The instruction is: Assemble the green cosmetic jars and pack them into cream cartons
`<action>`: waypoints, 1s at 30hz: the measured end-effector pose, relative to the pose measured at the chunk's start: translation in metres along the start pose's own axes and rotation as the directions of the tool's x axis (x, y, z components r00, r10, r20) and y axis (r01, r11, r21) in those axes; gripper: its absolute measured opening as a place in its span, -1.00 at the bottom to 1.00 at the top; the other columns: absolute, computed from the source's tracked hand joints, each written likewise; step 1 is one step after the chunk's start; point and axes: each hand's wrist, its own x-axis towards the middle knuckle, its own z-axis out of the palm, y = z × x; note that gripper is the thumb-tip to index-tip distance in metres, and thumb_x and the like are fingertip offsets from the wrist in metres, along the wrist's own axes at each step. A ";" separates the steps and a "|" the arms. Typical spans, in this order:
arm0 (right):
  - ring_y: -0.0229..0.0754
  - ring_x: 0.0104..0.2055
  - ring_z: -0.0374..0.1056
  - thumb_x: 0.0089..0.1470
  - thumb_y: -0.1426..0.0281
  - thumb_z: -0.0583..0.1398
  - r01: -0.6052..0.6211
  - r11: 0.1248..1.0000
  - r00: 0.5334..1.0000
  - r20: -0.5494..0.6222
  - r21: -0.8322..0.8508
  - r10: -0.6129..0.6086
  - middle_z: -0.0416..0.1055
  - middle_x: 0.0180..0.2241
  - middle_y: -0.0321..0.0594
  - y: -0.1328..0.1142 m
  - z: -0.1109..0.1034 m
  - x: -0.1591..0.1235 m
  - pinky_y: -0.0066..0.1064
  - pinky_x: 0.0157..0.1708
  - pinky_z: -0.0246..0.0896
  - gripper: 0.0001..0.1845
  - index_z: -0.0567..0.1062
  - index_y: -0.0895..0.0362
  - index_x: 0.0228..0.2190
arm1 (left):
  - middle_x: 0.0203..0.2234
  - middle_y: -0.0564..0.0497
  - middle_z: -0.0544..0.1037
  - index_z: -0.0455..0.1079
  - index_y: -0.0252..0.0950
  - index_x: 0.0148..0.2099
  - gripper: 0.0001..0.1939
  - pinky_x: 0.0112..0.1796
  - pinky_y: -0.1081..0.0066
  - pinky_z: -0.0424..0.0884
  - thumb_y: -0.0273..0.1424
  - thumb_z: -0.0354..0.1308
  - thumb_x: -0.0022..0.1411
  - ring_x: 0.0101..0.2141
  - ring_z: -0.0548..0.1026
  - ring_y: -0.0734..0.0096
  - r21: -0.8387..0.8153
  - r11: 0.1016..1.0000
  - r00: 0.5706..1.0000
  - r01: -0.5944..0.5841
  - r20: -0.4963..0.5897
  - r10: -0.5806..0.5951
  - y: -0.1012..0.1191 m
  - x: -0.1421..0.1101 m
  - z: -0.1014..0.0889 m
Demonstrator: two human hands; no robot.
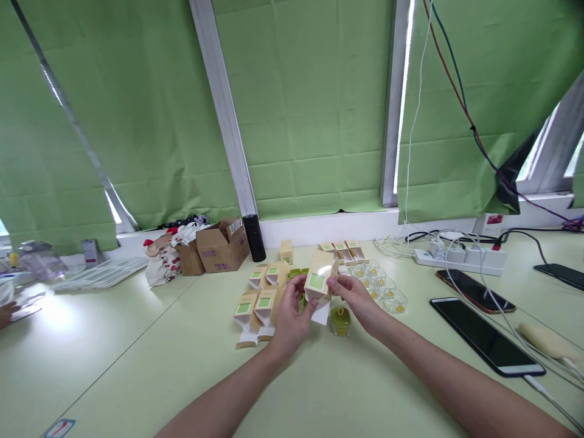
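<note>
Green blinds (301,109) behind, pale bench (182,353) below. Carton (319,267) is in the air just above the bench, held between both hands, tilted, green patch facing the wearer, white flap (321,312) hanging open at the near end. Left hand (292,319): grip closed on its left side, thumb by the lower edge. Right hand (360,298): grip pinching the lower right edge, thumb against fingers.

Handling, my read: light, thin card, stiff along the folds, soft mid-panel, so it dents or creases if squeezed. Glossy face may slip a bit. Best hold is side edges near the corners; leave the flap unloaded. Can't tell if anything's inside.

Just below right: green-lidded jar (340,320). Left: open cartons (266,301), flaps out. Right: clear plastic tray (376,285) with small yellow bits. Further out: cardboard box (223,246) and black cylinder (254,237) back left, power strip (460,258) and phones (486,334) right. Another person's hand (6,314) at far left.
</note>
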 end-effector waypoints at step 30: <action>0.25 -0.09 0.63 -0.30 -0.12 0.52 0.017 0.995 1.000 -0.025 0.100 -0.014 0.70 -0.18 0.00 0.002 0.002 -0.001 0.05 -0.06 0.55 -0.27 0.66 0.10 -0.18 | -0.30 -0.01 0.61 0.45 -0.28 -0.20 -0.62 -0.25 0.42 0.48 -0.16 0.47 0.12 -0.32 0.54 0.40 -0.306 0.919 0.963 0.247 -0.027 -0.268 0.011 0.007 -0.005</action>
